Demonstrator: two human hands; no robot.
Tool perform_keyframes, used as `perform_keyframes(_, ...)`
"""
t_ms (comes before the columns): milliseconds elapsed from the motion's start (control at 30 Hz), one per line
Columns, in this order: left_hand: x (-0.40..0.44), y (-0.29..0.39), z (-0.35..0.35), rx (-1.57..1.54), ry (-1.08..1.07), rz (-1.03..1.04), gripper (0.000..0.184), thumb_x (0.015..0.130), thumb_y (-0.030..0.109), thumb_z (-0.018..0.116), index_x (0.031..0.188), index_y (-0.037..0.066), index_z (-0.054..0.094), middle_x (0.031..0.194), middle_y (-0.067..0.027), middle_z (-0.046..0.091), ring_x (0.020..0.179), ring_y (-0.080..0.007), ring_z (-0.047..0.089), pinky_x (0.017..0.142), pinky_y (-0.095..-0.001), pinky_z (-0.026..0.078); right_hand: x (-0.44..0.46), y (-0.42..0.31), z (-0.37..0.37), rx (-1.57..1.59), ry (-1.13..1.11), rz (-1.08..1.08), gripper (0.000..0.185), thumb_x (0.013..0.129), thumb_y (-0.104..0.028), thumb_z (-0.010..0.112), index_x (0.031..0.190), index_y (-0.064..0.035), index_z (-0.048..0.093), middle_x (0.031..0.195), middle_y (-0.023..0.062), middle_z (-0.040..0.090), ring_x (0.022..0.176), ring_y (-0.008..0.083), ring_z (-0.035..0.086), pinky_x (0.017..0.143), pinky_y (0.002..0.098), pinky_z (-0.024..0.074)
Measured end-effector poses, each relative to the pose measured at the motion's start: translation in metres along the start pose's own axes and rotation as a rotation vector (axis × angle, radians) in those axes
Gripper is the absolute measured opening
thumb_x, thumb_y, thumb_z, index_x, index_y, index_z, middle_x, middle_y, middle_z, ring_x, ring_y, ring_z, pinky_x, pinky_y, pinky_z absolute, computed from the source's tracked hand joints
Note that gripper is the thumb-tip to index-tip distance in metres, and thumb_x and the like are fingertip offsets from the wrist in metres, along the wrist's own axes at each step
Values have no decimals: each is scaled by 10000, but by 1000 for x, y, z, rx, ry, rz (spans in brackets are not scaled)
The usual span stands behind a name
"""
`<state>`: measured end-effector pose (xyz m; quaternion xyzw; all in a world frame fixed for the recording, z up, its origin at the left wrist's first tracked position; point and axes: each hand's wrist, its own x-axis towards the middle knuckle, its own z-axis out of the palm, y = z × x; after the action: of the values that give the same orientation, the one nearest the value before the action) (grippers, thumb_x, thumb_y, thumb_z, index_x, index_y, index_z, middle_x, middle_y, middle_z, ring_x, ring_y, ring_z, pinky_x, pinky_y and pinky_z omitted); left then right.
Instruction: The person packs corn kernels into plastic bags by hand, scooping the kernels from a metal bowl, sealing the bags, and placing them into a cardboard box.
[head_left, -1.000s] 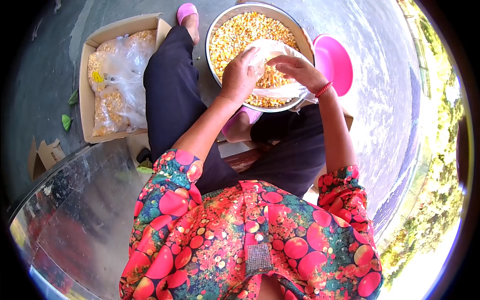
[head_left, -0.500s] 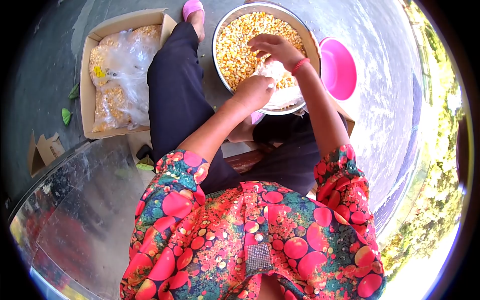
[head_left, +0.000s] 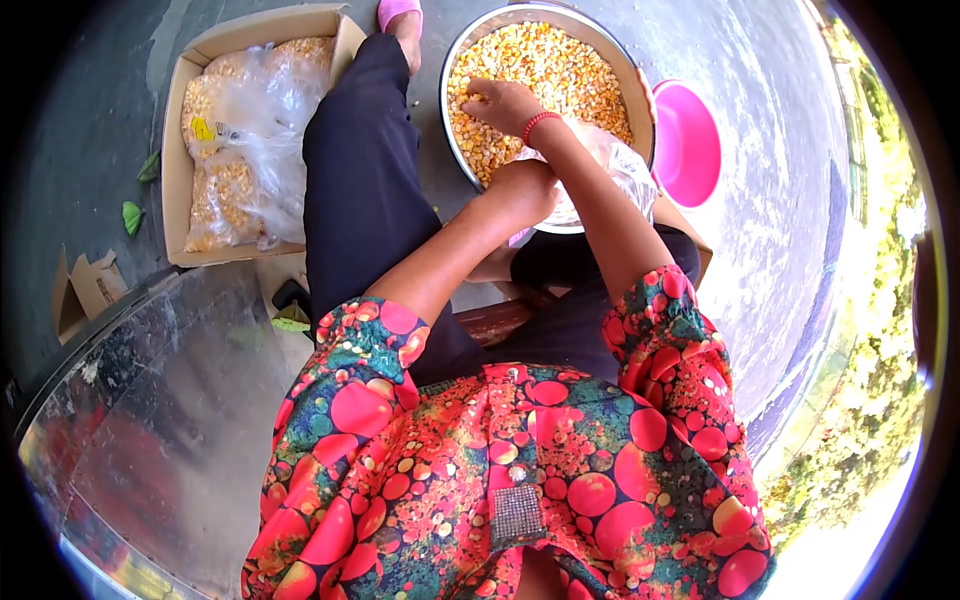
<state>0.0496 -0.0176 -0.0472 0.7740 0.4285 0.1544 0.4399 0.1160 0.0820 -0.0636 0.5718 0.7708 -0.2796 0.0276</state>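
A large round metal pan (head_left: 447, 110) full of yellow corn kernels (head_left: 540, 55) stands in front of my knees. My right hand (head_left: 503, 106), with a red band at the wrist, reaches across my left one to the pan's left side. Its fingers are curled down into the kernels, the tips partly hidden. Closed at the pan's near rim, my left hand (head_left: 530, 190) grips a clear plastic bag (head_left: 605, 165). The bag spreads to the right over the near part of the corn, partly behind my right forearm.
A cardboard box (head_left: 175, 160) to the left holds clear plastic bags (head_left: 265, 120) of corn. A pink basin (head_left: 690, 140) stands right of the pan. Green leaves (head_left: 131, 217) and a torn cardboard piece (head_left: 97, 285) lie at the far left. A metal sheet (head_left: 170, 420) curves beside me.
My right hand has moved left and down from above the bag into the corn, its fingers curling. My left hand has shifted slightly right and nearer me, and the bag shows more to the right.
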Motion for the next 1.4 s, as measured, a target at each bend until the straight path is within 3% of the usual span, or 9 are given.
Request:
perform_keyframes(33, -1, 1, -2, 37, -30, 18, 250, 797, 215, 479, 902, 21, 597, 791, -194, 612, 752, -336, 596, 668, -446, 465, -5, 0, -4, 0, 2, 1, 367, 821, -363, 525, 1075, -100, 561, 943, 131, 599, 790, 310, 603, 745, 373, 483)
perform_keyframes(133, -3, 5, -10, 58, -81, 24, 246, 791, 206, 491, 917, 32, 611, 809, -183, 616, 770, -323, 598, 687, -434, 465, -15, 6, -10, 912, -148, 286, 251, 827, -219, 550, 1007, -45, 572, 904, 51, 570, 782, 176, 593, 659, 292, 549)
perform_keyframes(267, -2, 2, -7, 56, -37, 53, 243, 784, 193, 506, 953, 65, 627, 811, -170, 618, 777, -325, 594, 696, -431, 463, -23, 18, -20, 1512, -153, 301, 204, 860, -209, 504, 943, -33, 564, 923, 66, 562, 778, 192, 599, 688, 287, 540)
perform_keyframes(700, 6, -6, -23, -155, 329, -31, 221, 745, 84, 531, 944, 72, 627, 832, -168, 613, 779, -328, 592, 701, -416, 466, -112, 36, -95, 1423, -100, 73, 237, 926, -224, 396, 928, -25, 523, 899, 100, 580, 818, 173, 602, 723, 256, 512)
perform_keyframes(833, 10, -5, -30, -260, 599, 109, 314, 732, -14, 478, 1017, 51, 593, 973, -187, 592, 878, -339, 577, 778, -388, 461, -133, 35, -86, 1309, -99, 137, 248, 928, -195, 382, 996, -9, 533, 966, 92, 573, 885, 172, 578, 777, 262, 483)
perform_keyframes(900, 11, -5, -31, -268, 649, 158, 332, 719, -30, 473, 1019, 50, 593, 972, -187, 592, 879, -335, 579, 783, -383, 460, -139, 32, -80, 720, 1, -28, 244, 920, -197, 401, 992, -28, 563, 986, 61, 576, 901, 156, 574, 821, 256, 452)
perform_keyframes(1000, 11, -5, -31, -293, 653, 182, 338, 713, -36, 473, 1012, 55, 600, 957, -180, 599, 872, -324, 585, 785, -380, 460, -135, 33, -83, 888, -3, 37, 233, 914, -206, 426, 987, -43, 576, 961, 33, 586, 880, 118, 574, 793, 236, 450)
perform_keyframes(1233, -1, 4, -16, -181, 181, 115, 272, 723, 16, 498, 939, 103, 639, 898, -162, 615, 838, -298, 594, 750, -380, 463, -102, 11, -96, 1015, 59, 77, 195, 891, -189, 483, 998, -60, 582, 905, 7, 598, 797, 76, 555, 655, 208, 457)
perform_keyframes(1400, -7, 5, 3, -5, -39, 113, 284, 740, 89, 468, 962, 142, 637, 825, -163, 627, 768, -307, 609, 705, -410, 471, -48, 0, -54, 663, -131, 39, 376, 845, -218, 543, 1207, -144, 473, 1119, 89, 535, 914, 151, 553, 653, 269, 517)
